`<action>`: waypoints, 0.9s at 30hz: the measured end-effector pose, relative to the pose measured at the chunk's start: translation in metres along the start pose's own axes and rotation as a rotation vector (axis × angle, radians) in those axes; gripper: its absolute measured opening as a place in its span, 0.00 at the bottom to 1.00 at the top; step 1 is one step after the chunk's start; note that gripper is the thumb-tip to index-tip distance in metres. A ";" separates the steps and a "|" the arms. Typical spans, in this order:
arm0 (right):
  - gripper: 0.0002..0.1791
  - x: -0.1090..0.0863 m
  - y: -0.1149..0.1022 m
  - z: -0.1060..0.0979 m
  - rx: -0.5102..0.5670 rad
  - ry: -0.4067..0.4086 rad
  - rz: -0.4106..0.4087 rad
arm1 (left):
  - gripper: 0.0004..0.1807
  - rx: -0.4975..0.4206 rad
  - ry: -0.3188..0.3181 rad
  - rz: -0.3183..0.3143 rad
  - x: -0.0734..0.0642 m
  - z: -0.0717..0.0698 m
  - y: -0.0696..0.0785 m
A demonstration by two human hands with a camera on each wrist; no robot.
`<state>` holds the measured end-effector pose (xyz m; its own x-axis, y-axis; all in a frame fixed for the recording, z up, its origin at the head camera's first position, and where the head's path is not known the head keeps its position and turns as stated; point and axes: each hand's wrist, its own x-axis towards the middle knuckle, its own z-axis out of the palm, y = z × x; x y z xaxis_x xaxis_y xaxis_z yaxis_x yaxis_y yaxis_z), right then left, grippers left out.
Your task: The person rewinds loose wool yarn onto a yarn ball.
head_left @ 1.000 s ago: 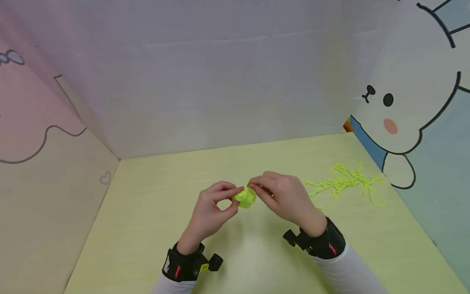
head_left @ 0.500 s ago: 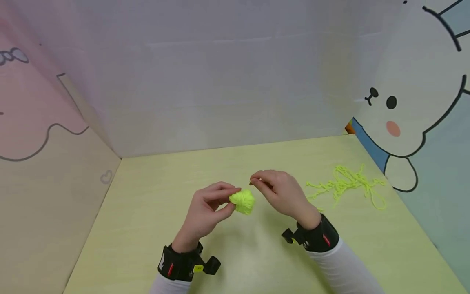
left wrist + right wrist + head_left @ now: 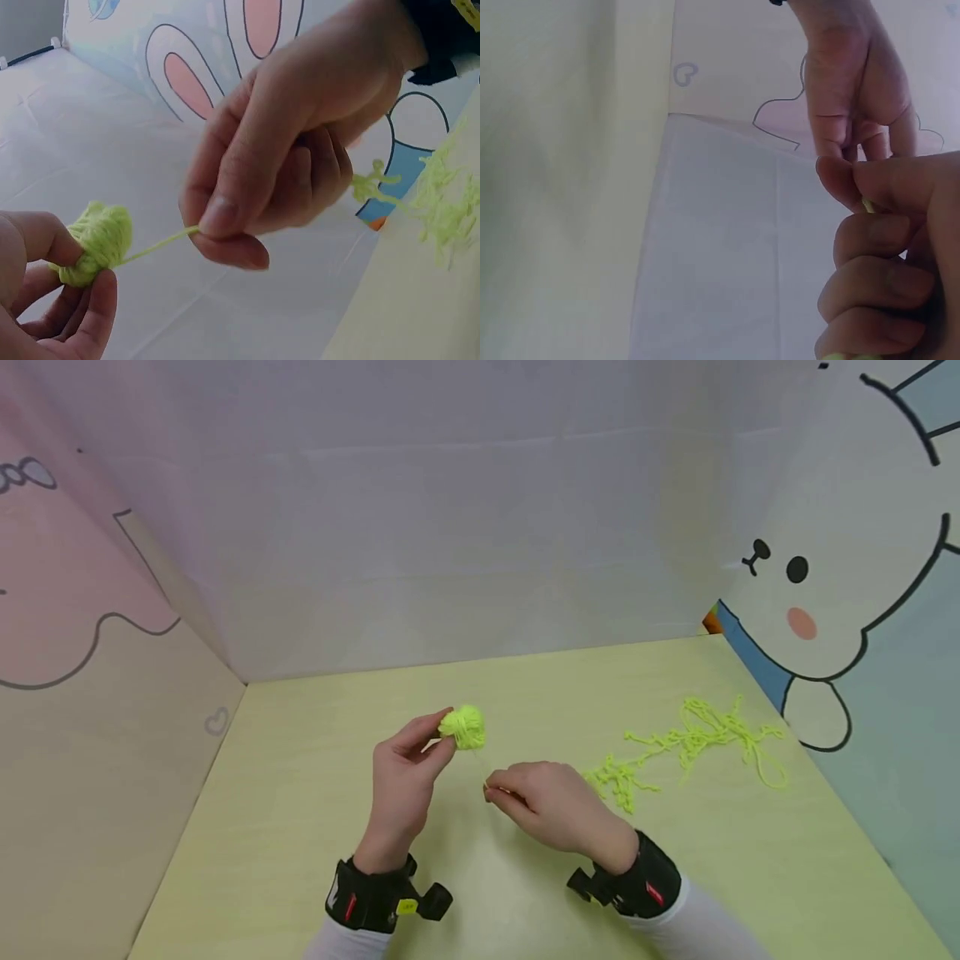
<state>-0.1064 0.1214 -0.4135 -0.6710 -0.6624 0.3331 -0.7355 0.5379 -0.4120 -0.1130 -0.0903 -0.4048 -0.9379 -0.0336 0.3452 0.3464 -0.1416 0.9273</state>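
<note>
My left hand pinches a small ball of bright yellow-green yarn between thumb and fingers, held above the table. Below and right of it, my right hand pinches the yarn strand between thumb and forefinger, its other fingers curled in. In the left wrist view the strand runs straight from the ball to the right fingertips. The right wrist view shows a bit of yarn at the pinch, while the ball is hidden there behind the hands. More yarn trails out behind the right hand.
A loose tangle of the same yarn lies on the right side of the pale yellow table. A plain whitish sheet stands at the back. Printed panels with cartoon figures border both sides.
The left hand has raised the ball and moved it left. The right hand went down and toward me, stretching the strand, and more loose yarn now shows beside the right hand.
</note>
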 end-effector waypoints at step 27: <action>0.07 0.009 0.001 -0.031 -0.021 0.492 0.077 | 0.18 0.152 -0.313 0.013 -0.005 0.014 0.006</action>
<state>-0.1159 0.1324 -0.3842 -0.6844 -0.2985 0.6652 -0.6804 0.5893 -0.4356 -0.1055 -0.0767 -0.3989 -0.8904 0.2741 0.3633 0.3795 0.0064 0.9252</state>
